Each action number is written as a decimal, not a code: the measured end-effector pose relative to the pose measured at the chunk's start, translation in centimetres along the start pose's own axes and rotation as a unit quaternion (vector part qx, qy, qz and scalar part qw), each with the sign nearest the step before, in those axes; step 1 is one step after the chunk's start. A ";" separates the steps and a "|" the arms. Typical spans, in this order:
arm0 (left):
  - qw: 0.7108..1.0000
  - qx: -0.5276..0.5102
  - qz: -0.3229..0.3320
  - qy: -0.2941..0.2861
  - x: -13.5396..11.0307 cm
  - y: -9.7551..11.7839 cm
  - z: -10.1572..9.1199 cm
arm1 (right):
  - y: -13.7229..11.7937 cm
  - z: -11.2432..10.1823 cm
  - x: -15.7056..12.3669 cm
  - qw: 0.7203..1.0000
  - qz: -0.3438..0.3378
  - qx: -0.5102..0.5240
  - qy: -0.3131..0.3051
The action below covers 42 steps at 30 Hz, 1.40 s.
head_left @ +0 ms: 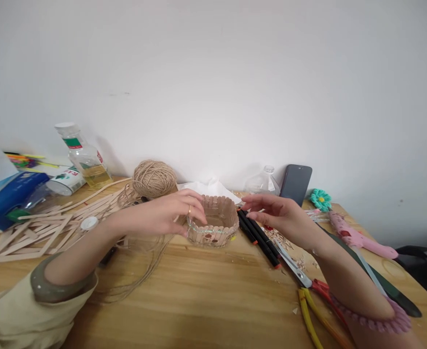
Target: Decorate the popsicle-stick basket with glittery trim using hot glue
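Mid-frame, the left hand point(172, 211) pinches the basket point(213, 235) (steadying it, apparently); the right hand point(281, 215), spread, should approach gently.

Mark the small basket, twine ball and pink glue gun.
Small basket point(217, 236): head view, on its front wall.
Twine ball point(154, 179): head view, on the middle of its wound side.
Pink glue gun point(353, 236): head view, on the middle of its body.
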State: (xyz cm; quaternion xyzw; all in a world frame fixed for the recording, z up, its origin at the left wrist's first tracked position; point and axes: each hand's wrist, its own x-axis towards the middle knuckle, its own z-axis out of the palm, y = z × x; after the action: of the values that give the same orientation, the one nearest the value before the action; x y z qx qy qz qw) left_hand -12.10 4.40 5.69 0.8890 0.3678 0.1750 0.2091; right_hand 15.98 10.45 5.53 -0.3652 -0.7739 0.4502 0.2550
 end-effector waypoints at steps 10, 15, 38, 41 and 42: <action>0.962 0.073 -0.005 0.264 1.0 5.3 2.3 | -3.9 4.4 -2.7 0.995 -0.097 0.020 -0.013; 0.944 0.136 0.022 0.298 1.7 6.1 2.6 | -4.3 4.0 -2.8 0.992 -0.072 0.094 -0.040; 0.982 0.130 -0.053 0.128 1.6 4.9 2.3 | -2.5 -0.8 -9.1 0.855 -0.243 -0.267 0.372; 0.977 0.197 -0.030 0.073 1.3 2.7 3.9 | -1.4 -1.9 -10.1 0.863 -0.189 -0.303 0.358; 0.976 0.201 -0.032 0.076 1.1 2.1 4.3 | -1.0 -2.1 -10.2 0.871 -0.183 -0.295 0.347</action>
State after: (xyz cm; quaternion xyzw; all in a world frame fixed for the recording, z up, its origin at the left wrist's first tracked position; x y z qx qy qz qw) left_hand -8.15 2.82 3.29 0.8848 0.4387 0.1574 0.0030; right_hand 23.33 3.08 6.73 -0.4081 -0.7855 -0.0093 0.4651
